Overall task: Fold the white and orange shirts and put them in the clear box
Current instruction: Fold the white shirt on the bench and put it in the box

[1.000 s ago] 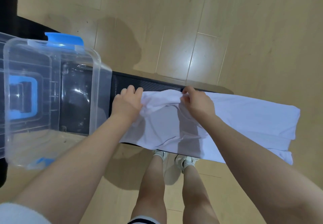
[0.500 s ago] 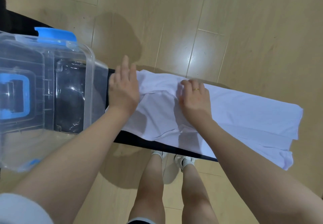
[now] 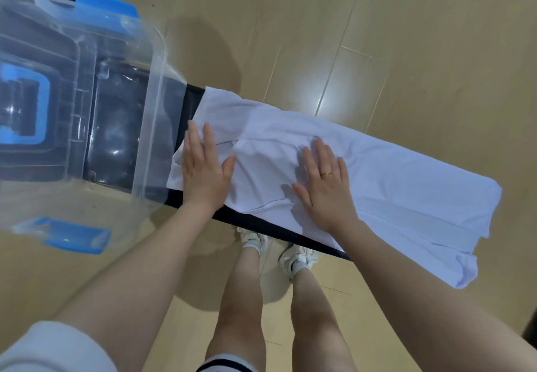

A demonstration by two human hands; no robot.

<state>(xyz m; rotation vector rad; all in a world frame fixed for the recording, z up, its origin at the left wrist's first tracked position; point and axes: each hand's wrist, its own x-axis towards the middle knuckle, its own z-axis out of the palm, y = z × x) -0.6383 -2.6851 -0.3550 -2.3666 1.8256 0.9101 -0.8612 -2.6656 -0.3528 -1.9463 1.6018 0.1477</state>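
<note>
Wooden floor (image 3: 406, 37) under black bench (image 3: 261, 226), white shirt (image 3: 406, 185), clear box (image 3: 151, 127).

- white shirt (image 3: 377, 174): plain white, faint bluish cast, no print
- clear box (image 3: 157, 127): see-through plastic, colourless walls
- box latches (image 3: 104, 8): bright blue, one far side, one near side
- lid handle (image 3: 37, 110): same blue, seen through the plastic
- surface (image 3: 261, 226): black, plain
- floor (image 3: 406, 37): light tan wood planks, thin seams, glossy glare patch
- ring (image 3: 326, 173) on right hand: gold
- shoes (image 3: 296, 255): white
- sleeve (image 3: 49, 348) lower left: off-white
- shorts hem (image 3: 223, 364): white with dark stripe
</note>
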